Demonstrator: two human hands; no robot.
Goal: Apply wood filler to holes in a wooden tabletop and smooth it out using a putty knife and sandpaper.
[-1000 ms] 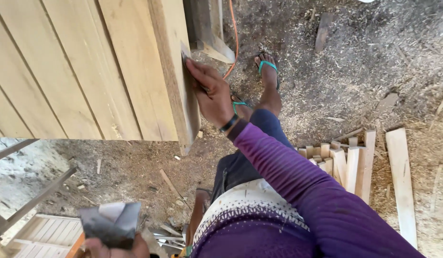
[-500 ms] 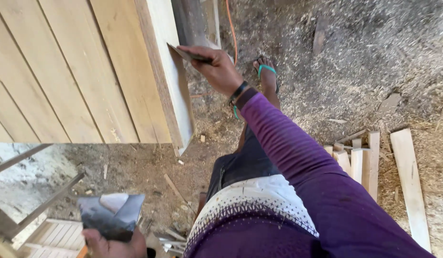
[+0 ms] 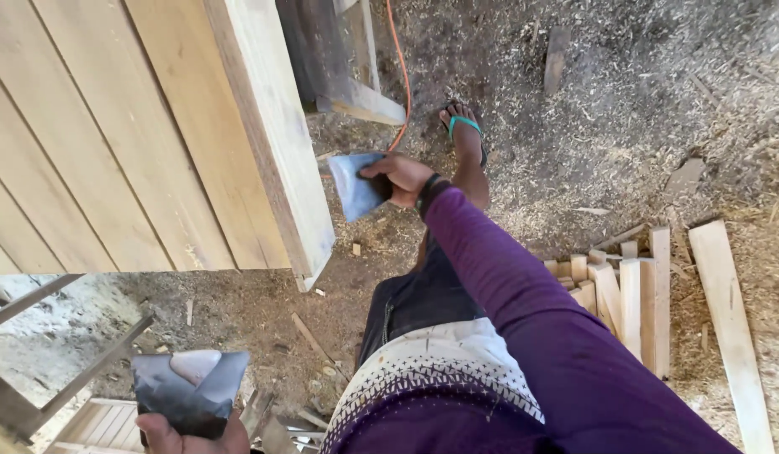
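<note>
Sanding the panel's edge
The right hand [image 3: 404, 176] pinches sandpaper [image 3: 354, 185] just off the panel [image 3: 276, 134] edge; the left hand [image 3: 187, 435] grips a folded sheet [image 3: 187, 391]. Flat, even strokes would suit.

Pale yellow wooden panel [image 3: 137, 126], grey sandpaper sheet [image 3: 354, 187], purple sleeve [image 3: 524, 294], orange cable [image 3: 399, 59], teal sandal strap [image 3: 462, 123].

No packages, labels, signs or screens in view.
</note>
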